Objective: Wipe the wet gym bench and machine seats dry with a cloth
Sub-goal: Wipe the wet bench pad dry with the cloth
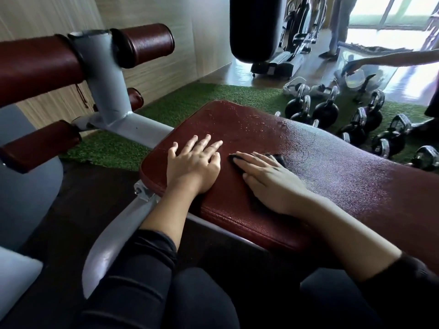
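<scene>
Mid-wipe on wet worktop (332, 176): right hand (268, 184) flat, pressing dark cloth (280, 159); left hand (193, 162) open, bracing. Next, probably sweeping toward beaded far end.

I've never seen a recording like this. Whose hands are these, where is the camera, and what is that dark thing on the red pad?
There is no robot here. The single picture comes from a camera worn on a person's head, looking forward and down, so you see their own arms in black sleeves. The red padded surface is a gym bench, beaded with water droplets. The left hand rests flat on it with fingers spread and holds nothing. The right hand presses a dark cloth flat against the pad to wipe it dry. Behind the bench, kettlebells stand on green turf, and a black punching bag hangs further back.
</scene>
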`<state>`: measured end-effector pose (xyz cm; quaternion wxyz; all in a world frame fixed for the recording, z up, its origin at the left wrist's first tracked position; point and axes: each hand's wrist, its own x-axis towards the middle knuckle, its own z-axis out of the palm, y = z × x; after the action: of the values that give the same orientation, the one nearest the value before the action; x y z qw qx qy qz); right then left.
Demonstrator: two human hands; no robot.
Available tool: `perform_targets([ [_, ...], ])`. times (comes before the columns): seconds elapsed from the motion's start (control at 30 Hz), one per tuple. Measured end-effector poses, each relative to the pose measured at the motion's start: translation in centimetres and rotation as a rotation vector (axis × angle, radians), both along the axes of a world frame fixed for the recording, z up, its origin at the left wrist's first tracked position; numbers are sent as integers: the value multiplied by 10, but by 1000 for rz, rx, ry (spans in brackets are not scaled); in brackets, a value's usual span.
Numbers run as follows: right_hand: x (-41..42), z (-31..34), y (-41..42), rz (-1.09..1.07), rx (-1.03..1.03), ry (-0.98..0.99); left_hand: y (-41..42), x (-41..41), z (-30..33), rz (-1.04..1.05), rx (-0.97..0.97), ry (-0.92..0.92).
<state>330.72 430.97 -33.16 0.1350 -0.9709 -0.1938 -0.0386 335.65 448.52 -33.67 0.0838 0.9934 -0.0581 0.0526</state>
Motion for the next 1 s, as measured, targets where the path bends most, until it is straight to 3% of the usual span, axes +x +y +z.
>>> perform_targets([
  [0.13, 37, 3, -7, -17, 1, 37, -2, 1, 4, 12, 47, 42],
  [0.33, 36, 0, -38, -262, -17, 58, -4, 5, 6, 1, 76, 94],
  [0.53, 21, 12, -51, 3, 15, 246, -13, 29, 8, -14, 112, 117],
  [0.67, 19, 8, -54, 53, -59, 142, -18, 44, 8, -29, 126, 113],
  [1.0, 61, -6, -13, -182, -122, 9, -22, 62, 4, 2, 87, 40],
])
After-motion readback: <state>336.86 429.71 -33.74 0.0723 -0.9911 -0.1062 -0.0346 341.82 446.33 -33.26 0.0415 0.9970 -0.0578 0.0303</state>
